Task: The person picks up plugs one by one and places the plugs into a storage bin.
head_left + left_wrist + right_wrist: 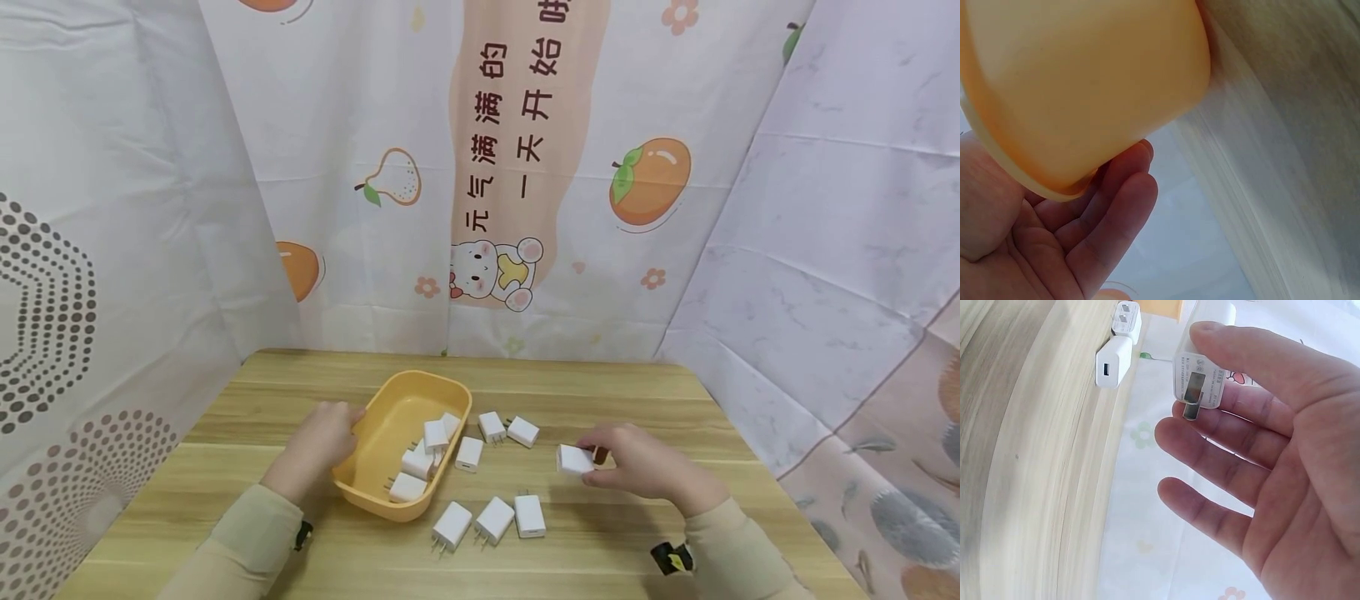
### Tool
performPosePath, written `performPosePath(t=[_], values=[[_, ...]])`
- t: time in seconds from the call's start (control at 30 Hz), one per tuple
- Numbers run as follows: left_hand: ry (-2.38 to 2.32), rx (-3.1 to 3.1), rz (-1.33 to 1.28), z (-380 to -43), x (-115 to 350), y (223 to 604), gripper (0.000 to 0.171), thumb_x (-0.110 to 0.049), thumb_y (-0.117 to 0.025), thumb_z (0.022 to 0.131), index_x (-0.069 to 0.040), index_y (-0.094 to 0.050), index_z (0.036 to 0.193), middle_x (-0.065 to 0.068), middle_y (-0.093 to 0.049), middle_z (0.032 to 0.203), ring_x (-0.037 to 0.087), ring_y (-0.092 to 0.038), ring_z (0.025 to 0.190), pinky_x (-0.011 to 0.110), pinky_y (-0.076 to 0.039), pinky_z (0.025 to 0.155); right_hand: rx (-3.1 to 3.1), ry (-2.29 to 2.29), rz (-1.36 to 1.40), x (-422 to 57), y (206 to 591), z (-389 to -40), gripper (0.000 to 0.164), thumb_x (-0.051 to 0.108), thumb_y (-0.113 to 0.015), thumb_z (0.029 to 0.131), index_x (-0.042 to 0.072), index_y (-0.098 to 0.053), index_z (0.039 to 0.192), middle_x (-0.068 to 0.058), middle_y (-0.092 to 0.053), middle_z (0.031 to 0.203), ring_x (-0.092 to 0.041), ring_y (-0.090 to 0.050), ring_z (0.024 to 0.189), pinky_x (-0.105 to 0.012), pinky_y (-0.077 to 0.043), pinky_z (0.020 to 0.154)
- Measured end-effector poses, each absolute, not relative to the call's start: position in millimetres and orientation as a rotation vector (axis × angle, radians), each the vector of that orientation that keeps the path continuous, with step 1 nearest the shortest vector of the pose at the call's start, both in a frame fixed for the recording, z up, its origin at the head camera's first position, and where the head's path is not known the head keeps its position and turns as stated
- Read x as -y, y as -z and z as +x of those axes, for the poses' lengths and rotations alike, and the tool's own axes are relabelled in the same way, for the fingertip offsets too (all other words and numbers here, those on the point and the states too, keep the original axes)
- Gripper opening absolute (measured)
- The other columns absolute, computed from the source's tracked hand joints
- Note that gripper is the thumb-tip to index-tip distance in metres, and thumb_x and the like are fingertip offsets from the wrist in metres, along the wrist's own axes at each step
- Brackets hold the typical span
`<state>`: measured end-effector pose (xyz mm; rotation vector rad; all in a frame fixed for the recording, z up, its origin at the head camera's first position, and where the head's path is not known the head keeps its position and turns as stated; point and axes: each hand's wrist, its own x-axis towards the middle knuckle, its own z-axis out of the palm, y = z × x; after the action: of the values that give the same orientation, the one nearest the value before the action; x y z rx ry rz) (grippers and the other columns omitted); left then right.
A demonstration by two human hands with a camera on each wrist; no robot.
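Observation:
My left hand [318,442] grips the left rim of a yellow plastic basket [381,437]. In the left wrist view, the fingers [1116,215] curl against the outside of the basket wall [1097,87]. Several white chargers lie inside, toward the basket's right side. To the right of it, my right hand [645,467] pinches a white USB wall charger [574,460] between thumb and fingers, just over the table. The right wrist view shows this charger's [1199,381] metal prongs facing the palm, with the lower fingers spread loosely.
Close to the basket's right side stand more white chargers, one [469,454] beside the wall and two behind it. A row of three, including one charger [529,516], lies nearer the front. Printed curtains [345,250] surround the wooden table [600,400] at the back and sides.

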<state>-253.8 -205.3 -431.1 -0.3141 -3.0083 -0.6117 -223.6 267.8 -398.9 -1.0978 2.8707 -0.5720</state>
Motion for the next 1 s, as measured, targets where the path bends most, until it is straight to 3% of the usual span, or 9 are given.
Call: performPosePath(t=[0.17,0.33,0.83,1.0], values=[[0.603,3.012,-0.308,-254,205,432,0.045,0.008,-0.061,0.085,0.005,-0.066,0.130,0.026,-0.064,0.129,0.026,-0.063,0.084,0.029,-0.047,0.052,-2.895,0.584,-1.132,-261,401,-227,0.024,0.023,-0.082,0.085,0.016,-0.073,0.106,0.015,-0.067,0.095,-0.009,-0.064,0.084,-0.029,-0.053,0.072],[0.597,2.997,-0.314,-254,204,432,0.045,0.009,-0.060,0.085,0.005,-0.066,0.129,0.027,-0.064,0.129,0.024,-0.062,0.074,0.029,-0.045,0.047,-2.918,0.604,-1.099,-252,404,-233,0.026,0.026,-0.082,0.085,0.015,-0.074,0.107,0.014,-0.067,0.093,-0.011,-0.064,0.083,-0.028,-0.052,0.070],[0.619,2.994,-0.320,-254,203,431,0.045,0.010,-0.059,0.085,0.006,-0.065,0.129,0.027,-0.063,0.130,0.020,-0.057,0.064,0.027,-0.042,0.043,-2.891,0.738,-1.000,-216,404,-248,0.024,0.024,-0.080,0.088,0.016,-0.074,0.109,0.010,-0.068,0.092,-0.016,-0.065,0.082,-0.027,-0.051,0.065],[0.614,2.994,-0.316,-254,203,431,0.045,0.010,-0.058,0.084,0.006,-0.066,0.128,0.026,-0.063,0.129,0.023,-0.060,0.073,0.029,-0.042,0.045,-2.905,0.767,-0.995,-205,403,-256,0.027,0.026,-0.080,0.089,0.013,-0.074,0.112,0.009,-0.069,0.095,-0.016,-0.065,0.085,-0.027,-0.052,0.068]])
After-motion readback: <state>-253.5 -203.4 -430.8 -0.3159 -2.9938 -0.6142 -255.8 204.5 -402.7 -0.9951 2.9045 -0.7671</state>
